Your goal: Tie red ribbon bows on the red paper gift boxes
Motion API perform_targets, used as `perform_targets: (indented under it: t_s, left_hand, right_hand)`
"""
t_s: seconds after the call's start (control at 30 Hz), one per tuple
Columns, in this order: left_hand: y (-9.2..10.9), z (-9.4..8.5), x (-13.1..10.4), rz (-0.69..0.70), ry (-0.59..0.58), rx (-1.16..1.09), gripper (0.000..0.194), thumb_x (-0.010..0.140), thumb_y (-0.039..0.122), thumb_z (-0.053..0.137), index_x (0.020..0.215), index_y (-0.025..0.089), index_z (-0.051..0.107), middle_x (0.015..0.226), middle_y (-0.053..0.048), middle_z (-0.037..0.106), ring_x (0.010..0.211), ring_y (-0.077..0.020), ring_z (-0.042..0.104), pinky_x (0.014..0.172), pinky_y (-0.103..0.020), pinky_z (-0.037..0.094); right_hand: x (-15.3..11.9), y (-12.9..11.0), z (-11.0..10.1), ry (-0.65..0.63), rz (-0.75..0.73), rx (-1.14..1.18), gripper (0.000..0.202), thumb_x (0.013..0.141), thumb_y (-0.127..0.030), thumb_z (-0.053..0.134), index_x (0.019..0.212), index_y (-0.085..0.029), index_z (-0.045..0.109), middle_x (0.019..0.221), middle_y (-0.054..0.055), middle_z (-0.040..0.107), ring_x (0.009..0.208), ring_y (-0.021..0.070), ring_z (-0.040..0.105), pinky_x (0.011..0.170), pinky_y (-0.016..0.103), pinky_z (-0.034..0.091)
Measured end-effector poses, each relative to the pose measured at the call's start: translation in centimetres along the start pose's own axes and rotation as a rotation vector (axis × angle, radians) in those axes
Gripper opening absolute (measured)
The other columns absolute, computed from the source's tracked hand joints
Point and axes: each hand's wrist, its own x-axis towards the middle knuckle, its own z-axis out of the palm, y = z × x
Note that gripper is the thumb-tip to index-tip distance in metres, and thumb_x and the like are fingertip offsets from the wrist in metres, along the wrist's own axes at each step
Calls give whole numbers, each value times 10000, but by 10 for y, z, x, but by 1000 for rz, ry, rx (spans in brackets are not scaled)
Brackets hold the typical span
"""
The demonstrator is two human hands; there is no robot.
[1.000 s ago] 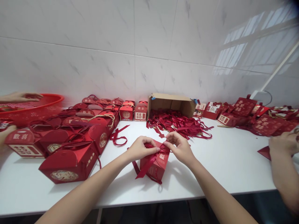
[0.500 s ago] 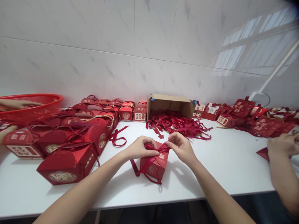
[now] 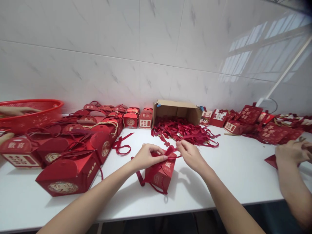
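A small red gift box [image 3: 163, 175] with pale lettering stands on the white table in front of me. Dark red ribbon [image 3: 170, 151] is looped over its top, and one tail hangs down the left side beside a twisted red cord. My left hand [image 3: 149, 156] pinches the ribbon at the box top between thumb and fingers. Just right of the box, my right hand [image 3: 188, 153] is closed on a ribbon end, its fingertips pressed together. The knot is partly hidden by my left fingers.
Several red gift boxes [image 3: 70, 175] fill the left side, near a red plastic basket [image 3: 46, 113]. A cardboard box [image 3: 180, 105] spills ribbons [image 3: 187, 130]. More red packaging [image 3: 251, 113] lies right. Other people's hands show at the left edge and right [image 3: 290, 152].
My right hand has shifted slightly right, drawing the ribbon out from the box top. A ribbon loop now stands up beside my left fingers. The view has tilted slightly.
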Motion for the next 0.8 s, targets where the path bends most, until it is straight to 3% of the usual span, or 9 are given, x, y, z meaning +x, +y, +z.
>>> perform_targets:
  t_s: [0.1, 0.2, 0.47, 0.8]
  left_hand:
    - [0, 0, 0, -5, 4, 10, 302, 759, 421, 607, 770, 135, 703, 742, -60, 708, 680, -167, 620, 620, -236, 453]
    - [0, 0, 0, 8, 23, 29, 296, 756, 418, 610, 750, 139, 705, 742, -57, 707, 687, -164, 612, 635, -236, 447]
    - [1, -1, 2, 59, 96, 142, 244, 744, 375, 621, 649, 166, 705, 662, -32, 699, 613, -140, 572, 635, -243, 426]
    - [-4, -1, 3, 29, 175, 197, 221, 721, 367, 643, 592, 196, 696, 651, -19, 700, 637, -157, 568, 717, -283, 404]
  right_hand:
    - [-6, 9, -4, -248, 224, 45, 566, 849, -607, 318, 562, -165, 527, 526, 17, 538, 469, 118, 499, 489, 254, 409]
    - [-13, 12, -4, -379, 202, 178, 479, 806, -582, 462, 573, -166, 510, 527, -10, 523, 457, 90, 464, 468, 220, 375]
    - [-35, 3, 4, -234, 62, 149, 370, 812, -445, 538, 570, -170, 485, 536, -22, 484, 510, 97, 423, 494, 225, 334]
    - [-54, 5, 8, -196, 16, 61, 365, 851, -410, 489, 574, -177, 446, 553, -21, 449, 546, 108, 394, 522, 234, 315]
